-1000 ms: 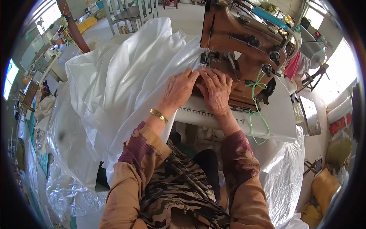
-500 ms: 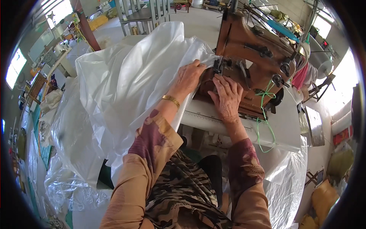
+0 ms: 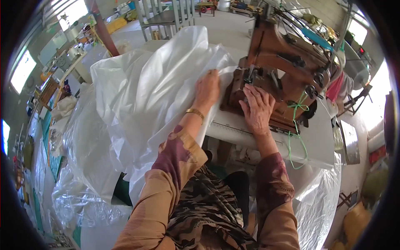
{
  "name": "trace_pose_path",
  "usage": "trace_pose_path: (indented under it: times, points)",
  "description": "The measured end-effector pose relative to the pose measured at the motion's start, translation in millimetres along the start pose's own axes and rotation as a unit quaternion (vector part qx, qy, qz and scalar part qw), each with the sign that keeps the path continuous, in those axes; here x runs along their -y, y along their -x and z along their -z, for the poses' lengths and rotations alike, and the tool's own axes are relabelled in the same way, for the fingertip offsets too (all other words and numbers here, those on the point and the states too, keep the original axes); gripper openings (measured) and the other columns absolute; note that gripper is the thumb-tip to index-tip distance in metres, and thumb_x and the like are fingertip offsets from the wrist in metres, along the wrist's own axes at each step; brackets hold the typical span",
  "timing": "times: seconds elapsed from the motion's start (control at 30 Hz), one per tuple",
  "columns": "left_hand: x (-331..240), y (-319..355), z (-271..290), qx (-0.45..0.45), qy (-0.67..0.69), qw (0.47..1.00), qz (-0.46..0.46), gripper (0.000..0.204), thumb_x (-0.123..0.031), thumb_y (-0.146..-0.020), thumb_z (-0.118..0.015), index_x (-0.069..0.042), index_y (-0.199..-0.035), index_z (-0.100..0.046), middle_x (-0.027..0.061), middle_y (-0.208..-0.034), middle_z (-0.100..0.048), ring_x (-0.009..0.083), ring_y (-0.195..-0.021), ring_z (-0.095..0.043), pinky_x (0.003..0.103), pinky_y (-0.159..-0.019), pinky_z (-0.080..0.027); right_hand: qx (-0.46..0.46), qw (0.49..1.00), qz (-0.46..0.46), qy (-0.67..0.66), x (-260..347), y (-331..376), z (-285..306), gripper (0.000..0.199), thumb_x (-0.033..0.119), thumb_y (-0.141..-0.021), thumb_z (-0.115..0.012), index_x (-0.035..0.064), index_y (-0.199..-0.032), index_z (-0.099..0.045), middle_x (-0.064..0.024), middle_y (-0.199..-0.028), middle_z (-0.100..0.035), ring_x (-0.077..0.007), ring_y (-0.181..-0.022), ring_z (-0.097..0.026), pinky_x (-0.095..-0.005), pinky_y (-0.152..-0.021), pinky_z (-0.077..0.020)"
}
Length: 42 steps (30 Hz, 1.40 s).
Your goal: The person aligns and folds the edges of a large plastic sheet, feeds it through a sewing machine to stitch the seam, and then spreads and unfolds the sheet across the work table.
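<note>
A brown industrial sewing machine [image 3: 287,62] stands on the white table at the right. A large white plastic sheet [image 3: 146,79] is heaped to its left, with one edge hanging over the table's front. My left hand [image 3: 208,89] is closed on the sheet's edge, a short way left of the machine's bed. Beside the presser foot [image 3: 248,75], my right hand [image 3: 259,109] lies on the machine bed, fingers stretched forward and thumb apart. No sheet shows under its fingers. A thin strand seems to run between the sheet and the needle area.
A ruler strip [image 3: 231,128] runs along the table's front edge. Green string [image 3: 298,106] hangs from the machine's right side. Clear plastic film [image 3: 83,200] drapes down at the left. A grey chair [image 3: 164,21] stands behind the table. Sacks [image 3: 356,221] lie on the floor at the right.
My left hand has drawn the sheet leftward, away from the needle, leaving a wider gap. My right hand stays by the presser foot. The whole view has shifted slightly.
</note>
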<state>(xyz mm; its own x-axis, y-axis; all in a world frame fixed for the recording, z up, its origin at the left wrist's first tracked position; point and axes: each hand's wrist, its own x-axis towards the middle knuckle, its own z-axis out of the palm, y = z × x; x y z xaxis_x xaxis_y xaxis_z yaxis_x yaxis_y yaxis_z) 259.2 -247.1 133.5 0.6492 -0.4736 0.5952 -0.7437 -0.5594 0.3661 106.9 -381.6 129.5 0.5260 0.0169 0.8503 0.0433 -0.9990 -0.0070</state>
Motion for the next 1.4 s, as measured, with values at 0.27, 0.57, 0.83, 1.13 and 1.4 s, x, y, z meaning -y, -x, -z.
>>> trace_pose_path:
  times: [0.27,0.57,0.83,1.13,1.4]
  points:
    - [27,20,-16,-0.148,0.003,0.989,-0.013,0.021,-0.01,-0.088,-0.055,-0.001,-0.107,-0.056,0.0217,-0.097,-0.062,0.0422,-0.083,-0.062,0.051,-0.073,-0.05,-0.034,0.998,0.054,-0.029,6,8,10,0.032,0.015,-0.077,-0.074,0.0117,-0.107,-0.065,-0.0002,-0.116,-0.064,-0.0216,-0.107,-0.058,-0.0434,-0.093,-0.0408]
    - [22,28,2,-0.191,0.021,0.981,-0.03,0.015,-0.014,-0.089,-0.055,-0.003,-0.099,-0.051,0.0192,-0.085,-0.06,0.041,-0.078,-0.06,0.05,-0.066,-0.046,0.091,0.981,-0.105,0.132,-30,85,95,0.02,0.02,-0.081,-0.071,0.0085,-0.096,-0.064,-0.0045,-0.093,-0.063,-0.0252,-0.093,-0.059,-0.0421,-0.085,-0.0426]
    - [19,36,6,-0.145,0.011,0.989,-0.034,0.017,-0.017,-0.089,-0.056,-0.004,-0.1,-0.053,0.0185,-0.087,-0.062,0.0393,-0.082,-0.061,0.049,-0.067,-0.047,0.221,0.967,-0.115,0.054,-37,94,129,0.018,0.018,-0.084,-0.067,0.0071,-0.098,-0.063,-0.0075,-0.103,-0.059,-0.0281,-0.1,-0.055,-0.0422,-0.087,-0.0432]
    - [16,42,11,-0.16,0.03,0.986,-0.031,0.017,-0.018,-0.088,-0.058,-0.005,-0.098,-0.053,0.016,-0.087,-0.062,0.0384,-0.083,-0.062,0.049,-0.068,-0.047,0.247,0.969,-0.018,-0.016,-17,69,128,0.006,0.005,-0.084,-0.057,0.0054,-0.089,-0.055,-0.0133,-0.084,-0.061,-0.0336,-0.082,-0.062,-0.0436,-0.072,-0.0489]
    - [16,45,15,-0.184,0.049,0.981,-0.047,0.016,-0.017,-0.087,-0.058,-0.005,-0.096,-0.054,0.016,-0.089,-0.061,0.039,-0.08,-0.061,0.047,-0.07,-0.047,0.171,0.938,-0.262,-0.151,23,-1,100,0.02,0.021,-0.094,-0.058,0.0038,-0.104,-0.056,-0.0186,-0.086,-0.065,-0.0383,-0.078,-0.064,-0.047,-0.065,-0.047]
